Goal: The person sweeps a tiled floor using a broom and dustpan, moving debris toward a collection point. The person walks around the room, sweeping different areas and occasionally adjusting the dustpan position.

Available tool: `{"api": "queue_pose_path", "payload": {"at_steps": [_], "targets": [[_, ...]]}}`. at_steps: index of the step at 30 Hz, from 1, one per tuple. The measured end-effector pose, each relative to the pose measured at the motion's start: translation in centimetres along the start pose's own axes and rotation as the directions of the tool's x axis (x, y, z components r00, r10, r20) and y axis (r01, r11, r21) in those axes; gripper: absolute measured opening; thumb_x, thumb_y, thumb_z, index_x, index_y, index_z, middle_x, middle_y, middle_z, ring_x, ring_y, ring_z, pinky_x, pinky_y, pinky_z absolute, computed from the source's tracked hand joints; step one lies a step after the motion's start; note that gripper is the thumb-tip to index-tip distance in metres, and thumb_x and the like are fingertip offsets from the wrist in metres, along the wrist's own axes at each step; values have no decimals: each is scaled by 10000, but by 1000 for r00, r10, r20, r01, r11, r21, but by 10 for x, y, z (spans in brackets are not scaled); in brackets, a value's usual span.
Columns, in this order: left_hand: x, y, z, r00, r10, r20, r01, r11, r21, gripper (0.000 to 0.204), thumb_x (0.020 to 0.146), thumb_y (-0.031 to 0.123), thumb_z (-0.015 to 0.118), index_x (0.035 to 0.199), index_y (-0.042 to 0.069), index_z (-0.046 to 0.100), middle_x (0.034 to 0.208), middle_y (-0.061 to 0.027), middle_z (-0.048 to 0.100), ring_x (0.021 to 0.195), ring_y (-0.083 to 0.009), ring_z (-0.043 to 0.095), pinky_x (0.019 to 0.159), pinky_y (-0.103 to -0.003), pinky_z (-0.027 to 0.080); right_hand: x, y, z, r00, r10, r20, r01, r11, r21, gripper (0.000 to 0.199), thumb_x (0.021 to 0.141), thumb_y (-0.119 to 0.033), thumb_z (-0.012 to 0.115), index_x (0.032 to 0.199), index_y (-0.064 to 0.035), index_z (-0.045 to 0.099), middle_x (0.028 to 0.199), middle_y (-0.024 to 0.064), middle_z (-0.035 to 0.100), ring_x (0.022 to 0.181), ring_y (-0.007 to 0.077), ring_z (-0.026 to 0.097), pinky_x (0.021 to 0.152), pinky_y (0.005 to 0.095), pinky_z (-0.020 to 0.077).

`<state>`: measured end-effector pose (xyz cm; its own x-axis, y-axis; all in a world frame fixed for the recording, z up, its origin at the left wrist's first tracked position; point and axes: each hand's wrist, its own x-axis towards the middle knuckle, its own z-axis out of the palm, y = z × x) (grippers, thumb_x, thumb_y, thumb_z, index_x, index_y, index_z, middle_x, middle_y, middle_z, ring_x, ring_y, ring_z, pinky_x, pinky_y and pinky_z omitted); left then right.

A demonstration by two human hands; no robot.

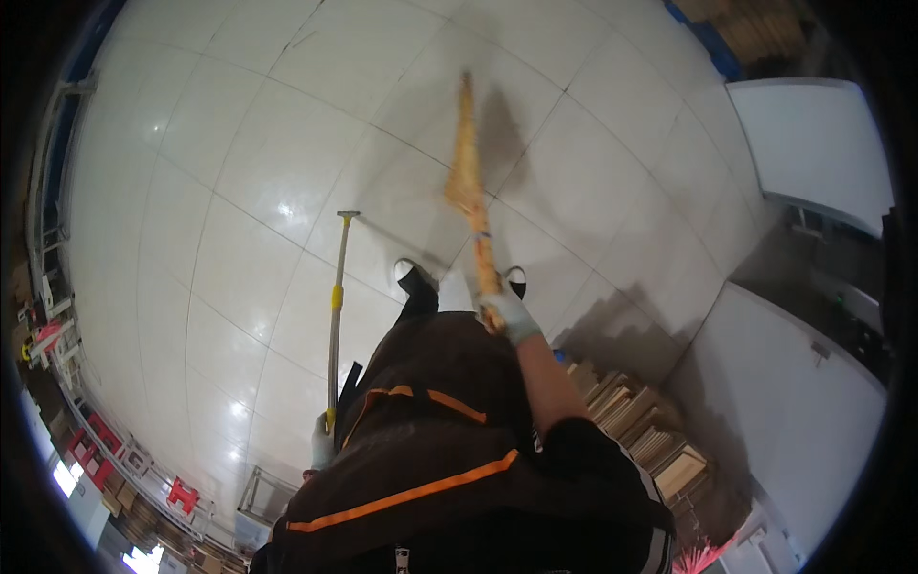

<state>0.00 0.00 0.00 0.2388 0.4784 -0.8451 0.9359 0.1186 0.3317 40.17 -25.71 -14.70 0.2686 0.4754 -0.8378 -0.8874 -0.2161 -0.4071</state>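
Right hand (507,316) grips broom (469,182) — bristles reaching forward over floor tiles (239,143).

At about four o'clock I see a stack of flat brown cardboard packages (639,421) against the white wall. More brown cartons (755,29) sit at one o'clock, and red signs (182,496) stand at seven o'clock.

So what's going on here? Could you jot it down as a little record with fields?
Right hand: gloved right hand grips a straw broom, bristles out over the floor
Left hand: gloved left hand holds a long metal pole with yellow bands, upright at the person's side
Floor: glossy white tiles
Nearby: stacked flat cardboard beside a white cabinet
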Motion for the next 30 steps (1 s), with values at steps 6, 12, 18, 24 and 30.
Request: {"api": "queue_pose_path", "payload": {"at_steps": [6,12,18,24,30], "targets": [[16,-40,-35,999,20,29,-20,1000,-2,406,866,164,572,1207,-22,452,1074,-163,580,993,-247,562,855,-310,437,-117,58,-56,801,325,-503,-56,877,477,239,754,12,587,964,-14,477,644,53,467,501,173,497,429,284,442],[15,-35,-42,994,-16,105,14,1000,23,425,853,186,590,1196,-24,452,1043,-162,586,961,-248,570,833,-310,444,6,118,-112,805,393,-445,12,739,674,230,848,-134,504,658,-69,393,570,38,430,454,137,420,387,254,357],[22,-15,-54,990,-34,140,25,997,67,431,850,201,593,1187,-27,452,1029,-163,589,941,-246,577,815,-313,450,192,70,180,860,246,446,-504,541,673,314,813,-268,463,601,-72,341,524,82,402,376,190,363,342,331,258],[15,10,-51,990,-87,112,78,994,75,429,847,222,593,1169,-28,460,1006,-164,594,907,-240,587,783,-318,459,146,-79,199,956,173,237,-220,956,192,274,652,18,597,845,-26,409,607,114,483,433,245,523,337,359,406],[37,-23,-55,983,-163,79,122,916,383,413,826,282,599,1130,17,512,935,-147,623,881,-259,609,749,-332,467,86,-57,71,951,-308,-33,272,882,-384,512,756,-148,571,1206,-92,332,740,175,574,567,317,584,468,429,445]]}}
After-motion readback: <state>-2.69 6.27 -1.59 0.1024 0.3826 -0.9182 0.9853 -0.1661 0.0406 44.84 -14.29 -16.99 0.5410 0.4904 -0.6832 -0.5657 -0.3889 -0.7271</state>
